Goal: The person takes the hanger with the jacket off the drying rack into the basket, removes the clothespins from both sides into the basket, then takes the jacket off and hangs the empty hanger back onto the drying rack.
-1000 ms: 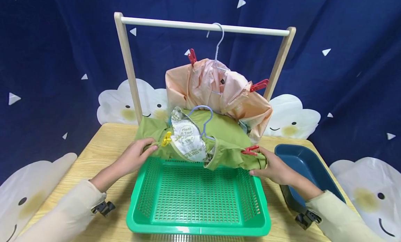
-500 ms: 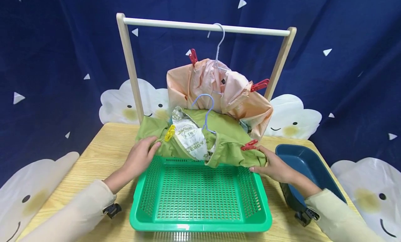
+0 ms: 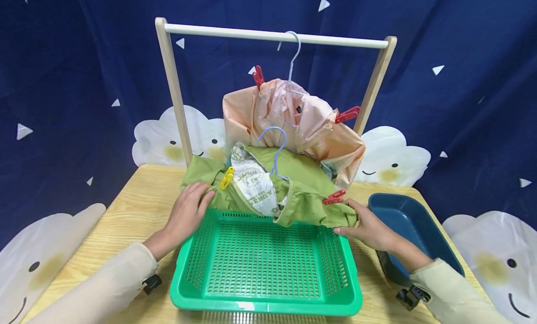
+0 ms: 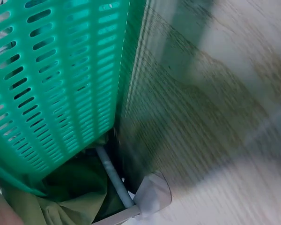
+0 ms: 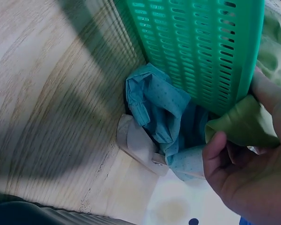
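A green zip jacket (image 3: 310,207) with a printed white lining lies across the back of the green basket (image 3: 266,307). Out of its neck stands the hook of a blue hanger (image 3: 278,156). A yellow clothespin (image 3: 227,178) sits on the jacket's left side, a red clothespin (image 3: 334,197) on its right. My left hand (image 3: 186,210) holds the cloth at the left end, thumb beside the yellow clothespin. At the other end my right hand (image 3: 371,225) pinches the sleeve between thumb and fingers; the right wrist view shows this green cloth (image 5: 246,123) in the grip.
Behind, a peach garment (image 3: 268,105) with two red clothespins hangs from a wooden rack (image 3: 272,33). A dark blue tub (image 3: 409,226) stands at the right of the wooden table (image 3: 138,193). Teal cloth (image 5: 157,105) hangs low beside the basket and rack foot.
My left hand has shifted slightly right and flattened more over the cloth. The yellow clothespin has turned more upright, and the hanger hook has risen. My right hand stays on the sleeve.
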Demonstrator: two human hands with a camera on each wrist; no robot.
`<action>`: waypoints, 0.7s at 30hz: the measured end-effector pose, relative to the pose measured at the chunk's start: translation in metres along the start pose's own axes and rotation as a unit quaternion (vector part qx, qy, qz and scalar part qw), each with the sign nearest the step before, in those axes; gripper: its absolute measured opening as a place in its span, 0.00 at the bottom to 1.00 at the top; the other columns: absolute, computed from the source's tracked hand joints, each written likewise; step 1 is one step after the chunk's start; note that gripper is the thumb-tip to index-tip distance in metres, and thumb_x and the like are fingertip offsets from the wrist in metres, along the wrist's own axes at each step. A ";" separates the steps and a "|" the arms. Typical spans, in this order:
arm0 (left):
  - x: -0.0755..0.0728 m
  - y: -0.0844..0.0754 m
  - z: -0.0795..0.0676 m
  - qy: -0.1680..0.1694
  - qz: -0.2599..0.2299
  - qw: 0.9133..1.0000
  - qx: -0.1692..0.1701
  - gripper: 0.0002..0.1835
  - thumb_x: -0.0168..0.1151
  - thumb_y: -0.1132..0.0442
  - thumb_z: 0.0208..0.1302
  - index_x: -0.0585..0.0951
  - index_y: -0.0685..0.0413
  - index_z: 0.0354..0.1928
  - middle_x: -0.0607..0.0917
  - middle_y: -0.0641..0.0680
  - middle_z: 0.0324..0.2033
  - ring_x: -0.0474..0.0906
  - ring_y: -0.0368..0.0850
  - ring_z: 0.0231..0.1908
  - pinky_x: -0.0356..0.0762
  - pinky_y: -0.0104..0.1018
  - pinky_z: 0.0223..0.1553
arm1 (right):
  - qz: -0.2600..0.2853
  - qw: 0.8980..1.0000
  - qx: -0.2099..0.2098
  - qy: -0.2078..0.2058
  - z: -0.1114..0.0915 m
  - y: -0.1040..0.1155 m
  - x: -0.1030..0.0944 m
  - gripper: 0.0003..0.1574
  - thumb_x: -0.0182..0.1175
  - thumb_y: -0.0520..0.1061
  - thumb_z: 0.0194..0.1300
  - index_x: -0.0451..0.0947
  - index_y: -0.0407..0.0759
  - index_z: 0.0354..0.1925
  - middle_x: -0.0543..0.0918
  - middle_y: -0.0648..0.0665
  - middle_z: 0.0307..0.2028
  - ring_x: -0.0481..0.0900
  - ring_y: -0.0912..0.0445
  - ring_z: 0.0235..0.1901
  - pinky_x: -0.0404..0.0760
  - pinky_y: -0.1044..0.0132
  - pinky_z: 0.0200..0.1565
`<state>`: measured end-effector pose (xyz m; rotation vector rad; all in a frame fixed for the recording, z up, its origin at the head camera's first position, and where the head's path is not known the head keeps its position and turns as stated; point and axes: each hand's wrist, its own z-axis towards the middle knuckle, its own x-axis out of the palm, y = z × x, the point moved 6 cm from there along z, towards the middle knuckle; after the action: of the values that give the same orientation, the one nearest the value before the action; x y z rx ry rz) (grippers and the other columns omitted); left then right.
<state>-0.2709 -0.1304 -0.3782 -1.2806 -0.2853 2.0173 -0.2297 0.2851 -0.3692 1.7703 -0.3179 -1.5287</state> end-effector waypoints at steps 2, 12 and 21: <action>0.000 0.000 0.000 -0.003 0.000 1.000 0.000 0.13 0.57 0.58 0.76 0.83 0.60 0.51 0.86 0.61 0.49 0.79 0.59 0.54 0.75 0.57 0.58 | 0.006 1.000 -0.006 0.009 0.000 0.001 -0.001 0.44 0.70 0.49 0.65 0.62 0.39 0.72 0.77 0.37 0.63 0.80 0.56 0.56 0.81 0.66 0.51; 0.002 0.001 0.001 -0.004 -0.013 1.000 -0.001 0.11 0.58 0.60 0.75 0.84 0.59 0.46 0.87 0.60 0.46 0.80 0.59 0.52 0.76 0.57 0.56 | -0.056 0.998 -0.011 -0.001 -0.002 0.019 -0.026 0.28 0.65 0.50 0.70 0.71 0.43 0.64 0.81 0.42 0.53 0.77 0.54 0.49 0.77 0.66 0.40; 0.001 -0.001 -0.002 -0.019 -0.017 1.000 0.012 0.08 0.59 0.63 0.73 0.84 0.60 0.43 0.87 0.59 0.42 0.81 0.58 0.48 0.78 0.56 0.53 | -0.053 0.992 -0.052 -0.104 0.006 0.041 -0.040 0.23 0.63 0.44 0.71 0.76 0.40 0.61 0.83 0.46 0.45 0.76 0.61 0.45 0.77 0.66 0.42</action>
<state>-0.2694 -0.1292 -0.3791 -1.2164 -0.2976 2.0116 -0.2341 0.2804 -0.3118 1.5714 -0.2437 -1.7777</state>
